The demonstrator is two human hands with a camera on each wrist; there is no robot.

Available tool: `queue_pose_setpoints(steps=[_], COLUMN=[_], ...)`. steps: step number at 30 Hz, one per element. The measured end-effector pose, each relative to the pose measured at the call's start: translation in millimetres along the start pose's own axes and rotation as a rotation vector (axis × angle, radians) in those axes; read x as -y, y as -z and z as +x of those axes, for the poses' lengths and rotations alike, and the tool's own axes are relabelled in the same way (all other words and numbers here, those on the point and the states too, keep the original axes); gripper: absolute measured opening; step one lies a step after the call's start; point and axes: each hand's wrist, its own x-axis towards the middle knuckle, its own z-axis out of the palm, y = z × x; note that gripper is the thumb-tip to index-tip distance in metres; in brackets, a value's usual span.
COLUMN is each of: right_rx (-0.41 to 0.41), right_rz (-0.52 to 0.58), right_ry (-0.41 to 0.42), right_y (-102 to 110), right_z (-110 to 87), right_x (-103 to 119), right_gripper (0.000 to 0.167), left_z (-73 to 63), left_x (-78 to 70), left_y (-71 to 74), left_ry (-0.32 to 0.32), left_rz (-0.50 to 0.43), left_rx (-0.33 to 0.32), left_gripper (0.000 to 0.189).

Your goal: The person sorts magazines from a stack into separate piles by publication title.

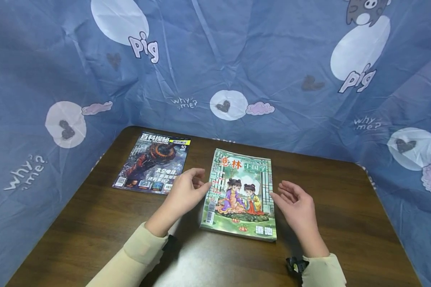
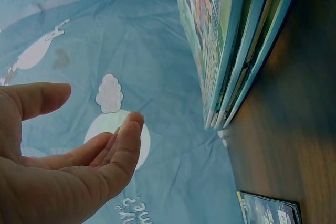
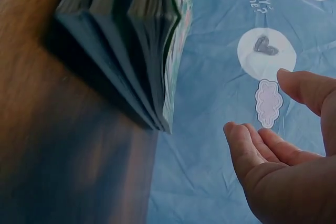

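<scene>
Near the front, the bare right hand [image 1: 297, 205], cuffed by a cream fabric sleeve [image 1: 325, 271], is held relaxed, its thumb parted from gently bent fingers; nothing is gripped. The bare left hand [image 1: 188, 189] is held likewise, unfilled. Between them, just apart from both, a stack of green illustrated paper magazines [image 1: 238, 199] is laid flat on the dark brown wooden table [image 1: 208, 259]. Farther left, a dark glossy magazine [image 1: 152, 159] is placed. Behind, blue printed cloth [image 1: 186, 71] is hung.
</scene>
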Motion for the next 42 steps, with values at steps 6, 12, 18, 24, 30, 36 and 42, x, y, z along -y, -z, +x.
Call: queue_pose_setpoints(steps=[6,12,18,24,30,36,42], right_rx=[-0.004,-0.004,-0.004,0.000,0.008,0.018,0.031], right_rz=[-0.050,-0.079,-0.101,-0.132,-0.165,-0.191,-0.216], right_ry=[-0.018,-0.050,-0.078,-0.109,-0.129,-0.140,-0.168], right_y=[5,5,5,4,2,-1,-6], right_z=[-3.2,-3.4,-2.3,-1.6,0.7,5.1,11.7], right_x=[-6,-10,-13,-18,-24,-30,-36], right_gripper=[0.059,0.059,0.056,0.054,0.058,0.059,0.058], left_z=[-2.0,-3.9,-4.6,-4.3,3.5,13.8,21.9], left_x=[0.5,2.8,7.6,10.3,19.3,27.9,33.3], left_y=[-2.0,-2.0,-5.0,-8.6,-12.6,-16.6,-21.2], left_ry=[-0.002,0.015,0.054,0.065,0.103,0.141,0.152], left_rz=[0.020,0.030,0.046,0.110,0.193,0.214,0.226], left_rx=[0.010,0.023,0.037,0.053,0.101,0.138,0.148], left_gripper=[0.038,0.040,0.041,0.042,0.041,0.039,0.033])
